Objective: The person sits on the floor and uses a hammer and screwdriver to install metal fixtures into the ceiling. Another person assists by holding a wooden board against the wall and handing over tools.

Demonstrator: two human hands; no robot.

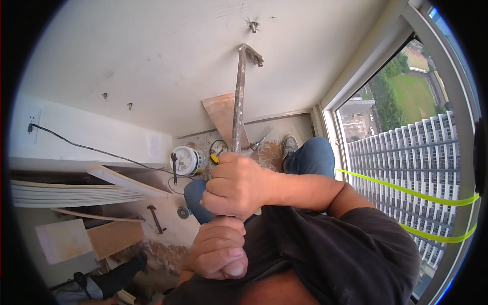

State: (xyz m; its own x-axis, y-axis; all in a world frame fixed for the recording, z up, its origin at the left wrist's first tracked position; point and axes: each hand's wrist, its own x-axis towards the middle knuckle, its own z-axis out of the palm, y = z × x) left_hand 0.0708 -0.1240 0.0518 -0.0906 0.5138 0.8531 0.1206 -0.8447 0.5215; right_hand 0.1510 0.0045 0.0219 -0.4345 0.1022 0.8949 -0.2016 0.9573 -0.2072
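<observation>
So yeah, left hand (pixel 217 249) and right hand (pixel 235 185) are both clamped round a pry bar (pixel 239 96), hook (pixel 252 54) near the wall (pixel 178 56), and the bucket (pixel 199 161) on the floor (pixel 173 213) has print too tiny to read.

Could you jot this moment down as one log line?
Right hand: gripping bent metal bar | left hand: gripping it lower | bent end: by wall, contact unclear | bolt: in wall | bucket: on floor
</observation>
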